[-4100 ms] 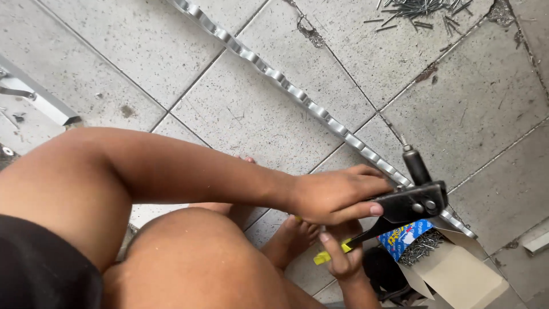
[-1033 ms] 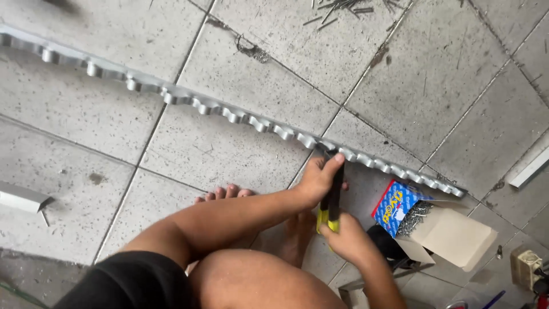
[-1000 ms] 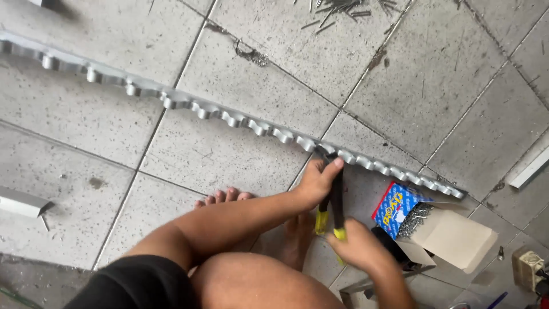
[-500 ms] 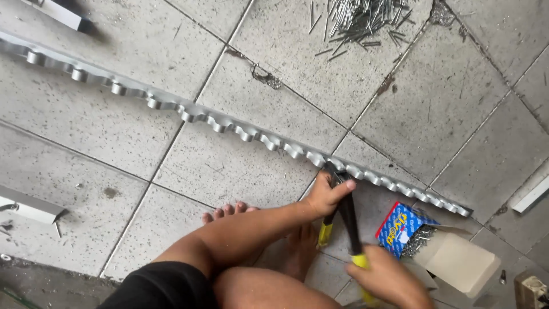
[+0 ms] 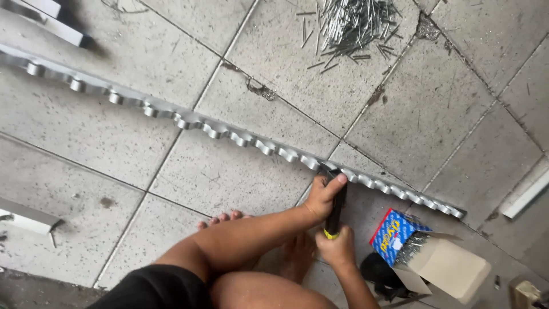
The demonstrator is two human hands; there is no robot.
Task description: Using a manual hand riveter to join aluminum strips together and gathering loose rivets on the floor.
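Down on the tiled floor (image 5: 229,177), near the lower middle of my view, I see both hands wrapped around a rivet tool (image 5: 334,209) with black handles and a yellow tip. The left hand (image 5: 323,197) is curled tight over the upper part of the handles, thumb stretched up toward the tool's head, which presses against the metal strip (image 5: 229,133). The right hand (image 5: 336,250) is clenched around the lower end of the handles, just below the yellow tip. The two hands sit close together, one above the other, and the handles look squeezed nearly parallel.

That long scalloped metal strip lies across the floor from the upper left down to the right, and the tool meets it about two thirds of the way along. My bare feet rest on the tiles just beneath the left forearm.

Just right of the hands sits an open cardboard box (image 5: 440,264), its blue side panel printed in red and yellow, its flap folded out. Thin metal rivets (image 5: 410,250) stick out of its mouth. A loose pile of spent pins (image 5: 351,23) lies on the tiles at the top of the view, well apart from the hands. Short pieces of metal channel (image 5: 28,214) lie at the left edge.
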